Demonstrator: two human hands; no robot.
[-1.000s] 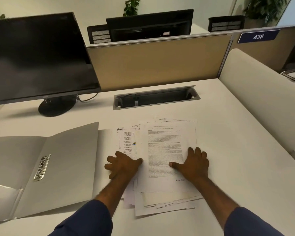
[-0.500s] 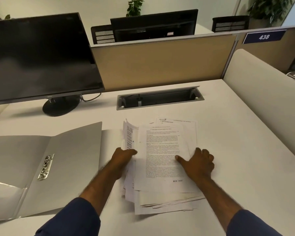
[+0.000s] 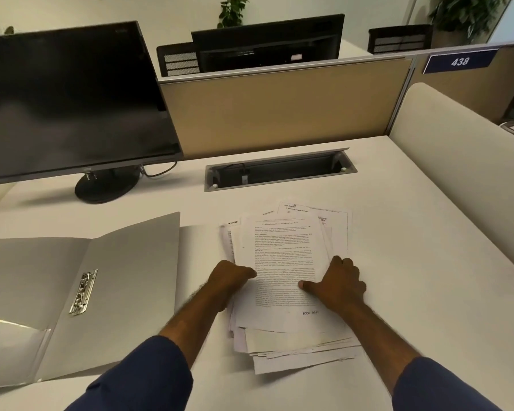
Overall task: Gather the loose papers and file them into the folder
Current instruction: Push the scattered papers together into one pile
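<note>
The gathering step is judged to be in hand. The loose papers [image 3: 282, 280] are heaped in an uneven stack on the white desk [image 3: 413, 292], with several sheets fanned out at the near edge of the stack and a few corners splayed at its far edge. The stack is grasped from both sides: the left hand [image 3: 230, 280] is curled round its left edge, where some sheets are lifted off the desk, and the right hand [image 3: 339, 286] is curled round its right edge with the thumb laid on the top sheet.

The next move is judged to call for squaring the sheets into an even block before they are carried across. The grey folder [image 3: 80, 292] lies open just to the left of the stack, its metal clip [image 3: 83, 292] exposed on the inner panel.

Beyond the stack, a cable hatch [image 3: 279, 170] is set into the desk. Further back and to the left of the stack a dark monitor [image 3: 72, 102] stands, and behind the hatch a beige partition [image 3: 279, 105] closes off the desk.
</note>
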